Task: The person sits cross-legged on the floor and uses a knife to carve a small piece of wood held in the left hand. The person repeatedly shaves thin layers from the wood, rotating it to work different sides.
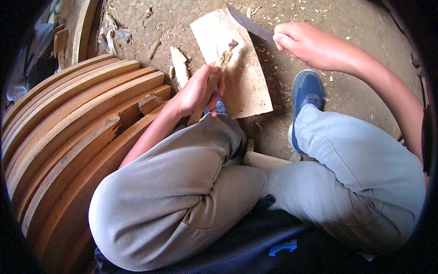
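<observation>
My right hand [299,42] is closed round the handle end of a large knife [250,24], its dark, slightly curved blade pointing up and left. The blade crosses the far right edge of a pale, flat slab [253,89], which looks like wood. In my left hand [195,90] is a rough, knobbly stick [224,58], gripped around its middle. Its far end, with a dark tip, lies over the slab, while its lower end slants down beside my left knee. The knife and the stick are apart. My fingers hide the knife's handle.
Several long sawn planks [86,98] are stacked close along my left side. A pale wood scrap [179,66] lies on the dirt floor [182,23] amid scattered chips. My right blue shoe [306,91] rests right of the slab; a low wooden piece [264,160] shows between my legs.
</observation>
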Demonstrator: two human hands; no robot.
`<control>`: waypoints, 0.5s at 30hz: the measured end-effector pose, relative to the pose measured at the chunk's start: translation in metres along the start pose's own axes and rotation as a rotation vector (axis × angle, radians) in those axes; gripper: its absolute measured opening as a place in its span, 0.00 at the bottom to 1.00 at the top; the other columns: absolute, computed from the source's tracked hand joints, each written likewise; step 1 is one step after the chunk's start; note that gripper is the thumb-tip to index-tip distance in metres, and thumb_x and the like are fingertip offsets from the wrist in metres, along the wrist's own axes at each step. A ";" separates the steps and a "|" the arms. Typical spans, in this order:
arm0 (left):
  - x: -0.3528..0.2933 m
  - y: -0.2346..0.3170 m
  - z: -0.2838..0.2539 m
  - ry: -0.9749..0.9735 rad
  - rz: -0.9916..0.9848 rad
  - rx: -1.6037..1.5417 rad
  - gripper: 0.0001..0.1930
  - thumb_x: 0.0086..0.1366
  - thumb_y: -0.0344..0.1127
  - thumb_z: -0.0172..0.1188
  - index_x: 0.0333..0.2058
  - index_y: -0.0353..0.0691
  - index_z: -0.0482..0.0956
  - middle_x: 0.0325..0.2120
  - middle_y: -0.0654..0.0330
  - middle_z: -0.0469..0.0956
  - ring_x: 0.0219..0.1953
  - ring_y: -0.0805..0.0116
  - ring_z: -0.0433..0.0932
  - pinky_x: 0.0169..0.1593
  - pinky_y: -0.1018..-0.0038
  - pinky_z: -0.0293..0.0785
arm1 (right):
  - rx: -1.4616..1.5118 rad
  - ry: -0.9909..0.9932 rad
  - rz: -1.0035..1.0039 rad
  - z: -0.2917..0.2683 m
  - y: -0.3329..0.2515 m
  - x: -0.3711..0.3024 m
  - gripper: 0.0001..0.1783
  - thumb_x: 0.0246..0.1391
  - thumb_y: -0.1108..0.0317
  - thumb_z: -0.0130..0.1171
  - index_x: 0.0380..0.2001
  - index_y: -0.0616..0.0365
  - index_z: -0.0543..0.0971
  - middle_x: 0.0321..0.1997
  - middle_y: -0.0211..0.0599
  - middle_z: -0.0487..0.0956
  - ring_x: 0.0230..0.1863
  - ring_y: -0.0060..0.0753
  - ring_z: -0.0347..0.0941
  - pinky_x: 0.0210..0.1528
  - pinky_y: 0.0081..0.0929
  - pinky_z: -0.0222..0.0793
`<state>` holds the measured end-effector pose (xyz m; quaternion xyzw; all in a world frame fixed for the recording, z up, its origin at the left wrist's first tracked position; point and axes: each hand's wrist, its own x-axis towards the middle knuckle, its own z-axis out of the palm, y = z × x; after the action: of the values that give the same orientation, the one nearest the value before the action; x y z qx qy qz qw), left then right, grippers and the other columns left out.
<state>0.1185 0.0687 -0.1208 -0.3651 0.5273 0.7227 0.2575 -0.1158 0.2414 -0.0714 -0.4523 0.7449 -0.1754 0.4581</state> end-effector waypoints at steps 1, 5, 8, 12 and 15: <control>0.003 -0.002 0.000 0.008 0.038 -0.029 0.24 0.72 0.53 0.33 0.37 0.37 0.68 0.19 0.55 0.71 0.12 0.65 0.67 0.18 0.69 0.71 | 0.011 -0.011 0.060 -0.002 -0.003 -0.001 0.18 0.62 0.61 0.45 0.30 0.66 0.75 0.23 0.48 0.76 0.28 0.47 0.76 0.36 0.44 0.70; 0.008 0.009 0.004 0.074 -0.008 0.103 0.26 0.71 0.56 0.34 0.34 0.38 0.71 0.20 0.57 0.71 0.13 0.67 0.69 0.17 0.69 0.70 | -0.082 0.123 -0.046 -0.003 0.020 0.001 0.15 0.61 0.64 0.46 0.32 0.66 0.75 0.24 0.52 0.78 0.27 0.53 0.76 0.33 0.44 0.71; 0.010 0.009 0.008 -0.032 -0.122 0.154 0.28 0.71 0.60 0.37 0.37 0.38 0.71 0.18 0.59 0.70 0.13 0.68 0.69 0.15 0.71 0.66 | -0.324 0.225 -0.158 -0.004 0.029 -0.001 0.14 0.59 0.65 0.47 0.32 0.66 0.75 0.27 0.56 0.79 0.31 0.58 0.78 0.35 0.47 0.73; 0.010 0.006 0.024 -0.121 0.063 0.358 0.21 0.73 0.52 0.52 0.38 0.35 0.70 0.12 0.65 0.67 0.10 0.73 0.67 0.13 0.74 0.65 | -0.403 0.172 -0.138 0.000 0.031 -0.010 0.12 0.58 0.66 0.49 0.34 0.66 0.75 0.31 0.59 0.80 0.36 0.61 0.79 0.39 0.51 0.74; 0.009 0.001 0.028 -0.047 0.022 0.382 0.21 0.73 0.49 0.54 0.34 0.33 0.71 0.12 0.65 0.69 0.11 0.74 0.69 0.14 0.74 0.66 | -0.374 0.126 -0.129 0.012 0.035 -0.016 0.12 0.58 0.67 0.50 0.37 0.66 0.74 0.30 0.60 0.80 0.37 0.62 0.79 0.40 0.52 0.75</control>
<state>0.1051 0.0949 -0.1223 -0.2867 0.6528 0.6206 0.3264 -0.1208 0.2751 -0.0926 -0.5643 0.7612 -0.0907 0.3064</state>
